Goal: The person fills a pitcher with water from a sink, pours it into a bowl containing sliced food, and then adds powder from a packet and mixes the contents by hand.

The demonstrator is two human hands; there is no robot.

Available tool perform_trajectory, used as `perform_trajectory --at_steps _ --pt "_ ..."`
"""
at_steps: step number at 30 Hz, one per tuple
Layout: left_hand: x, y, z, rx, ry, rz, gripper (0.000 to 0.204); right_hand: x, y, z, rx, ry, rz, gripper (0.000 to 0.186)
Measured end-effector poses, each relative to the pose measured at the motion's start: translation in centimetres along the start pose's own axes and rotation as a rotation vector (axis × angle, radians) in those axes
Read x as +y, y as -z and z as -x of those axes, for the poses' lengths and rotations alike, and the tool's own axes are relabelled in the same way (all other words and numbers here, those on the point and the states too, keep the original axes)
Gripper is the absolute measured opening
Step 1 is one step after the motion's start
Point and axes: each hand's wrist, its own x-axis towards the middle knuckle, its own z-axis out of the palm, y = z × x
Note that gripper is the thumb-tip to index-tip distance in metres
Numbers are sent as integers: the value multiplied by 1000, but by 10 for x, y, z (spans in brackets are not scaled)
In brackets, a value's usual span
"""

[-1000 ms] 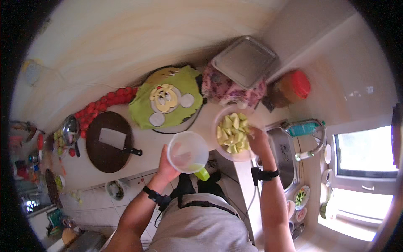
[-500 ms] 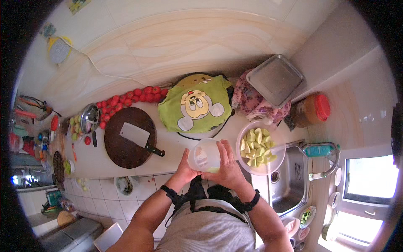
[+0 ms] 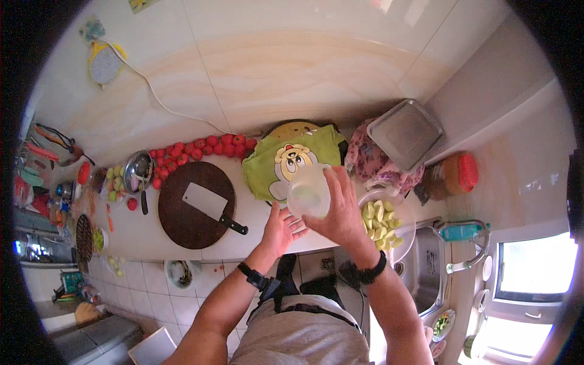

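My right hand [image 3: 342, 213] grips a translucent plastic tub [image 3: 306, 187] from its right side, above the counter's front edge. Something pale green shows faintly inside it; I cannot make out what. Just below and left of the tub, my left hand [image 3: 280, 232] is open with its fingers apart and palm up. To the right, partly behind my right hand, a clear bowl [image 3: 412, 234] holds pale green wedges [image 3: 380, 222]. A green cartoon-print cloth [image 3: 260, 167] lies beyond the tub. At left, a cleaver [image 3: 205, 199] rests on a round dark chopping board [image 3: 176, 228].
Red round fruit [image 3: 198, 146] line the wall behind the board. A small knife [image 3: 144, 202] lies beside a metal bowl [image 3: 139, 170]. At right are a metal tray [image 3: 406, 134], a red-lidded jar [image 3: 459, 172] and a sink [image 3: 426, 274]. A bin [image 3: 181, 274] stands on the floor.
The tub has moved up and away over the cloth in my right hand. My left hand has let go of it and opened below. The view has shifted slightly.
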Motion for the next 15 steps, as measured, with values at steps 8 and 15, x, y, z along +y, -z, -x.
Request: perform_trajectory --at_steps 8,15 --pt "-14 23 40 -103 79 -207 73 35 -36 -69 56 20 148 106" --pt "-15 29 45 -85 83 -386 69 45 -41 -81 -8 44 169 114"
